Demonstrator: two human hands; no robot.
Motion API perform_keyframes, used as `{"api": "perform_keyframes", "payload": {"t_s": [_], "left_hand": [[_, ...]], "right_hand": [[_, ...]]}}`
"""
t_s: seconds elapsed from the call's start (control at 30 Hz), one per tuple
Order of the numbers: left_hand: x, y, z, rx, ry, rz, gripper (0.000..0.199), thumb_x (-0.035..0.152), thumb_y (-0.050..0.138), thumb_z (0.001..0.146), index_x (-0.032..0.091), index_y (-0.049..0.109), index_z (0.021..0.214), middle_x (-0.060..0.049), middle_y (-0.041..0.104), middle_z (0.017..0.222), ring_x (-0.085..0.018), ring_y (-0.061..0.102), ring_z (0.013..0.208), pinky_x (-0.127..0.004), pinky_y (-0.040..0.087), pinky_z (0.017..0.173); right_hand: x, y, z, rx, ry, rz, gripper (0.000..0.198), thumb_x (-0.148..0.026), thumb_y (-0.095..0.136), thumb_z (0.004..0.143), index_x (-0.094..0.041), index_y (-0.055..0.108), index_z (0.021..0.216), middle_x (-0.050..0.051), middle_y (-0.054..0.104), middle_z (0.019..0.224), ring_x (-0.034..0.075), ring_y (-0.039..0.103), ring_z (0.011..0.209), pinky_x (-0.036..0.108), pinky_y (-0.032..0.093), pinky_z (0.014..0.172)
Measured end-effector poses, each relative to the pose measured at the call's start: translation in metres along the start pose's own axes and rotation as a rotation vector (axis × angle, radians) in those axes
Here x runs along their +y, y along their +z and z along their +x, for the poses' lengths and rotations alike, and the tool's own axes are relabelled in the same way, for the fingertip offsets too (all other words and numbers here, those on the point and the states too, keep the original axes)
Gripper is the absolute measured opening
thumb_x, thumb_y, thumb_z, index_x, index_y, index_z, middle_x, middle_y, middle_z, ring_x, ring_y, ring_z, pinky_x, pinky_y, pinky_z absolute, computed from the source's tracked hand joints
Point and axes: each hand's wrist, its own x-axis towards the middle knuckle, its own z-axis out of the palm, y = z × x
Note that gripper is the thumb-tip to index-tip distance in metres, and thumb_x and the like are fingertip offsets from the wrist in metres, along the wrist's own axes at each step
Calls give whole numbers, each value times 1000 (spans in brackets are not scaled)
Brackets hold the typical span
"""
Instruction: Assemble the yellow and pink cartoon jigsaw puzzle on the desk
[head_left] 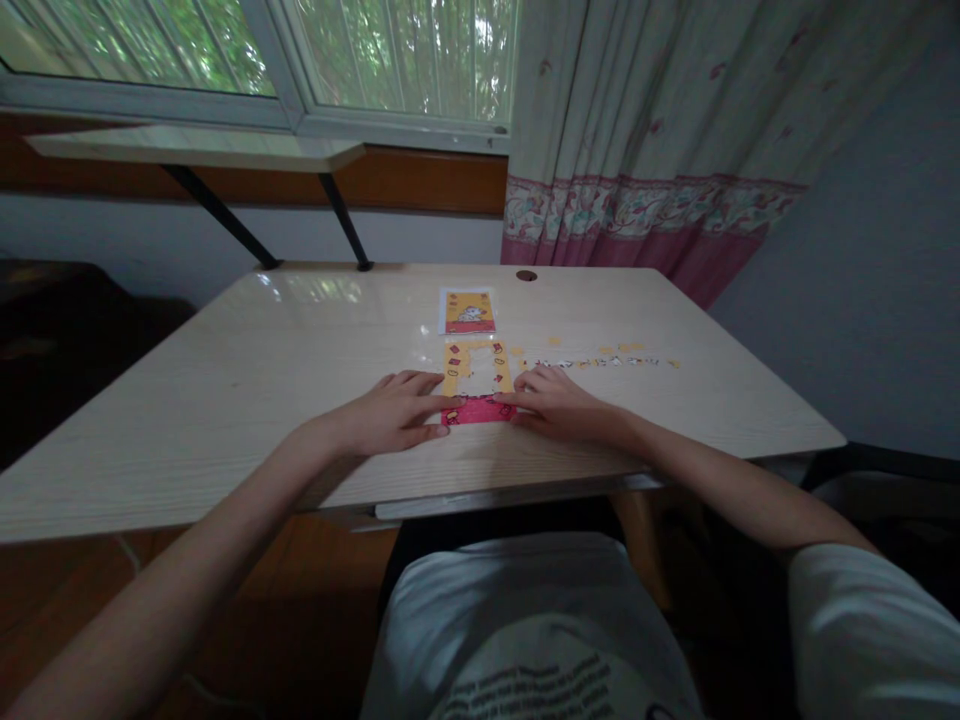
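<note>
Yellow puzzle (pixel 481 411) between left grip (pixel 397 408) and right grip (pixel 556 402).

So the puzzle (pixel 480 410) sits on the counter (pixel 337 325), pretty close to the front edge. Left grip (pixel 397 408) is on its left side, right grip (pixel 555 403) on its right, fingers of both touching it. Straight behind the puzzle, just beyond it, lies a picture card (pixel 471 312). Loose pieces (pixel 619 361) run off to its right in a rough row, with a few scattered behind that. Way back left of it there's a raised shelf (pixel 202 146), back right a curtain (pixel 630 210), and the window (pixel 405 60) is behind everything.
</note>
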Motion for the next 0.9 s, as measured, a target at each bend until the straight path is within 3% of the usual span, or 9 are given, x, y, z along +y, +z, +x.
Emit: {"api": "perform_keyframes", "payload": {"t_s": [0.2,0.37,0.53,0.7,0.9], "left_hand": [[-8,-22,13,-13,-15,-37,45,43,43,100,26,59,138,-12,61,138,-29,57,123,-45,42,105],[-60,-23,48,40,-176,-28,49,44,40,98,18,63,132,-13,67,126,-28,62,113,-41,48,99],[-105,-5,80,83,-366,102,54,21,44,86,18,58,139,-16,66,127,-30,63,110,-41,50,94],[-111,16,80,135,-356,43,54,15,40,87,17,62,137,-19,60,132,-32,58,119,-46,48,98],[-108,27,71,174,-342,58,55,13,38,90,21,58,140,-15,57,137,-30,55,125,-45,44,105]], "right_hand": [[35,-14,7,13,84,135,50,-43,45,101,-24,52,146,15,60,131,28,52,114,45,40,99],[79,-20,31,-15,254,91,49,-44,37,102,-21,60,139,15,62,129,30,53,118,49,38,104],[95,-15,66,-42,298,46,51,-40,34,103,-24,52,147,13,53,148,32,48,130,50,37,108],[99,-6,87,-109,253,71,52,-40,32,105,-22,48,151,11,51,152,27,46,138,44,34,115],[101,2,87,-137,251,75,51,-39,33,105,-21,50,149,12,47,155,27,43,143,46,31,117]]}}
